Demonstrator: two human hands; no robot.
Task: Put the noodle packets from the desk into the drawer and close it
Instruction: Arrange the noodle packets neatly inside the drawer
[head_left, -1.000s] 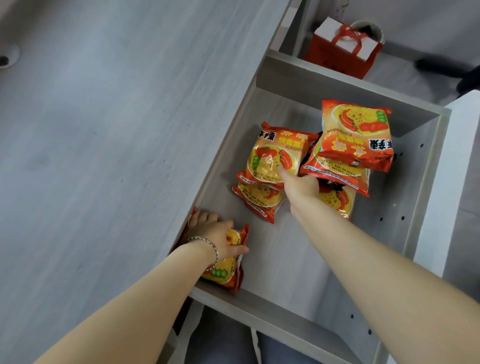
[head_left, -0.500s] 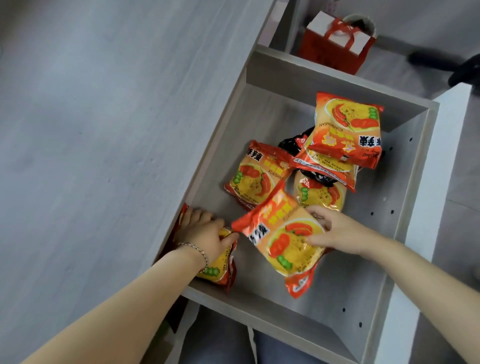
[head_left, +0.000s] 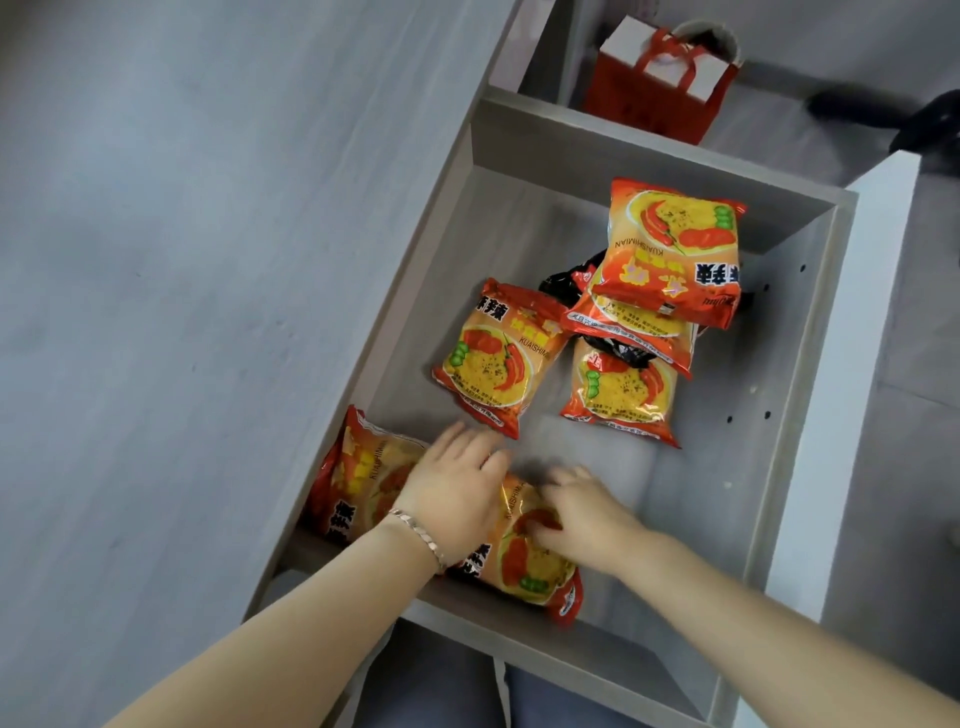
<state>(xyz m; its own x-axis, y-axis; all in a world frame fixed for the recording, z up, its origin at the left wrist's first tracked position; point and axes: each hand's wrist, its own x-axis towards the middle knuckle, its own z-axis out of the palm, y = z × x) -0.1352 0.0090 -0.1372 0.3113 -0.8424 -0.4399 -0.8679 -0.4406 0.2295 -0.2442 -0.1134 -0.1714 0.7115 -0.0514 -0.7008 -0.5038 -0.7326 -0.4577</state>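
Head view: the grey wood-grain surface (head_left: 182, 260) fills nine o'clock; the open drawer (head_left: 810, 332) lies at three, a red gift bag (head_left: 654, 88) on the floor at one. Left hand (head_left: 457, 493), fingers spread, presses flat on a glossy crinkled noodle packet (head_left: 358, 483); right hand (head_left: 582, 514), curled, touches another packet (head_left: 530, 566) at six. More packets (head_left: 670, 249) are piled at twelve.

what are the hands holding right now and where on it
Both hands are on packets at the drawer's near end: the left hand lies flat on them, the right hand fingers one packet's top face; no closed grip shows.
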